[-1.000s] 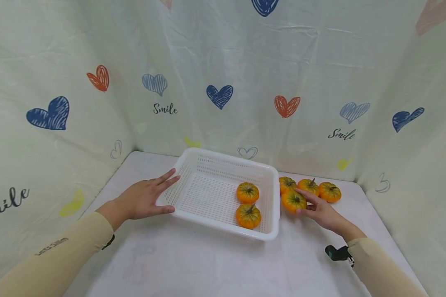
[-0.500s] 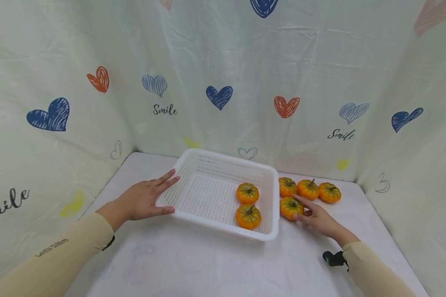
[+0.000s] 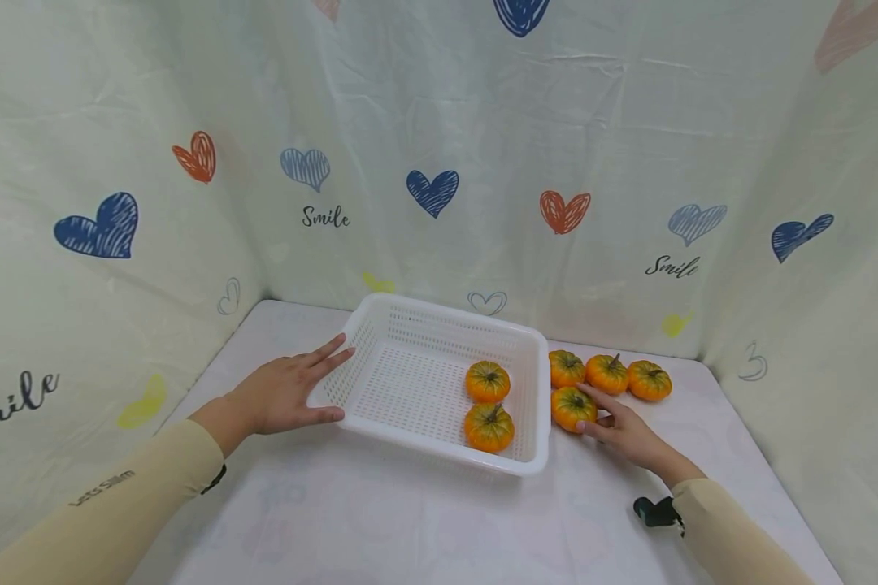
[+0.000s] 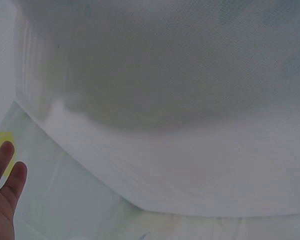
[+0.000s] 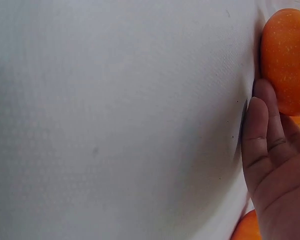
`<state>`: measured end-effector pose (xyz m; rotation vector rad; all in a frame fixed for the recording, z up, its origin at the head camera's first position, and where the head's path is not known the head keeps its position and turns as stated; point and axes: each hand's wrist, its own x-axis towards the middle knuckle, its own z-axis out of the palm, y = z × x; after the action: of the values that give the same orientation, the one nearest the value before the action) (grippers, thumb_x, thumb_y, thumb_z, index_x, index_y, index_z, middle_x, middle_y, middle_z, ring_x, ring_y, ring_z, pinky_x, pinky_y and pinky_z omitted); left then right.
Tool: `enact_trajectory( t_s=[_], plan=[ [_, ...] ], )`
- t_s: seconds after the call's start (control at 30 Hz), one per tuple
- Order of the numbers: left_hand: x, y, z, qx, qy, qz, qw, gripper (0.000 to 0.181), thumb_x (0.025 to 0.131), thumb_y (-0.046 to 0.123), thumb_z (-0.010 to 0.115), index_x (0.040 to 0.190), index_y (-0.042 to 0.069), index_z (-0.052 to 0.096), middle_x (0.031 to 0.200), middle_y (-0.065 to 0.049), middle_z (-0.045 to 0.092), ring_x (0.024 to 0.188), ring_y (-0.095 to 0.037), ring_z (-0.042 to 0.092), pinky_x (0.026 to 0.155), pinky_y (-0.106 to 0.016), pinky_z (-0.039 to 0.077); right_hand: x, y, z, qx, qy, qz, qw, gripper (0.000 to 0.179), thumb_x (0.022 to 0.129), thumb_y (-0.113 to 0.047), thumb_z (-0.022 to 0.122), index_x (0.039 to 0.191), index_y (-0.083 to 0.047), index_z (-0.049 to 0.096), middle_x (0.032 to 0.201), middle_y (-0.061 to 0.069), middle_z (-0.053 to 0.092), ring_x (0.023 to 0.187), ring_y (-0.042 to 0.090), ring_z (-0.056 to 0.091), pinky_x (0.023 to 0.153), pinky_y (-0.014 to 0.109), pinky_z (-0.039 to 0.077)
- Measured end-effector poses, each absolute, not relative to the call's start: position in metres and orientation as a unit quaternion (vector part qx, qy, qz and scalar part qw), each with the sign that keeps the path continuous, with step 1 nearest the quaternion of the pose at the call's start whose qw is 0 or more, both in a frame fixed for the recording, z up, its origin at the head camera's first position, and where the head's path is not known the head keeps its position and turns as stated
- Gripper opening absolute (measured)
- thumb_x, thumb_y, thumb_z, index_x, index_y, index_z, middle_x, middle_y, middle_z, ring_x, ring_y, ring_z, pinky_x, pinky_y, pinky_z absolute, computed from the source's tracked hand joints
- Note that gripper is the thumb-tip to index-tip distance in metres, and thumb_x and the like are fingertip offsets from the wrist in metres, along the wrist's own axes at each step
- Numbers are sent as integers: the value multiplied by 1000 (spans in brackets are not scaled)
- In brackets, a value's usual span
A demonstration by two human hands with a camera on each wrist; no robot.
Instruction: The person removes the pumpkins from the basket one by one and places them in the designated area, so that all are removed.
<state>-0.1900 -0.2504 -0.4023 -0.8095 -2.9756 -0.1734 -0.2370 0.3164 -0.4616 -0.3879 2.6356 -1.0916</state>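
Note:
My right hand (image 3: pixel 625 435) holds a small orange pumpkin (image 3: pixel 572 408) between thumb and fingers, close beside the basket's right wall. In the right wrist view, fingers (image 5: pixel 256 120) lie against the lower side of that pumpkin (image 5: pixel 286 60), which is cut off by the frame edge. My left hand (image 3: pixel 281 394) rests at the left end of a white plastic basket (image 3: pixel 439 447), its fingers spread. Inside the basket, toward its right end, sit two small pumpkins, a rear pumpkin (image 3: pixel 487 380) and a front pumpkin (image 3: pixel 488 427). Only part of the left hand (image 4: pixel 5 190) shows in the left wrist view.
Behind the right hand stand three more pumpkins in a row: a left one (image 3: pixel 567 368), a middle one (image 3: pixel 606 374) and a right one (image 3: pixel 649 380). A white cloth covers the table (image 3: pixel 410 528). A heart-printed curtain (image 3: pixel 497 260) encloses the back and sides.
My right hand has shifted slightly left and nearer to me, bringing its pumpkin away from the back row. Over the last half second it barely moves. The left hand and basket stay put.

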Motion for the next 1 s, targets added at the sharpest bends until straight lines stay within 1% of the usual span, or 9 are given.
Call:
enact_trajectory(
  t_s=[0.13, 0.33, 0.43, 0.6, 0.77, 1.0],
  plan=[
    [-190, -251, -403, -263, -963, -57, 29, 95, 88, 71, 56, 160, 19, 24, 166, -5, 14, 133, -33, 48, 101, -55, 43, -237, 317, -462, -129, 909, -373, 131, 74, 94, -38, 69, 156, -21, 34, 145, 25, 42, 95, 26, 57, 78, 33, 53],
    [-191, -251, -404, -267, -962, -57, 30, 94, 88, 70, 58, 160, 19, 24, 166, -5, 14, 134, -33, 47, 101, -55, 44, -238, 318, -465, -117, 911, -372, 137, 75, 93, -42, 70, 156, -24, 34, 147, 25, 41, 91, 26, 58, 78, 34, 53],
    [-191, -251, -404, -267, -961, -56, 31, 95, 88, 70, 58, 160, 19, 24, 166, -4, 14, 134, -33, 47, 100, -55, 44, -237, 318, -465, -122, 909, -373, 137, 75, 94, -40, 69, 157, -23, 33, 148, 27, 39, 90, 25, 58, 79, 35, 53],
    [-191, -251, -403, -268, -961, -55, 30, 95, 88, 72, 55, 160, 18, 24, 166, -5, 14, 134, -33, 48, 100, -55, 44, -237, 317, -463, -126, 908, -376, 137, 73, 94, -36, 69, 157, -21, 33, 151, 26, 36, 90, 24, 59, 79, 35, 52],
    [-190, -251, -402, -268, -961, -57, 27, 95, 88, 73, 54, 160, 18, 24, 166, -5, 14, 134, -33, 47, 101, -55, 44, -237, 316, -463, -126, 908, -375, 138, 73, 95, -37, 69, 157, -21, 33, 152, 26, 35, 91, 24, 59, 80, 34, 52],
    [-190, -252, -402, -271, -961, -53, 29, 96, 88, 76, 49, 160, 18, 24, 166, -6, 15, 134, -32, 47, 101, -55, 44, -237, 316, -462, -127, 908, -375, 137, 73, 95, -37, 68, 157, -20, 33, 153, 26, 34, 91, 24, 59, 80, 35, 52]
  ],
)
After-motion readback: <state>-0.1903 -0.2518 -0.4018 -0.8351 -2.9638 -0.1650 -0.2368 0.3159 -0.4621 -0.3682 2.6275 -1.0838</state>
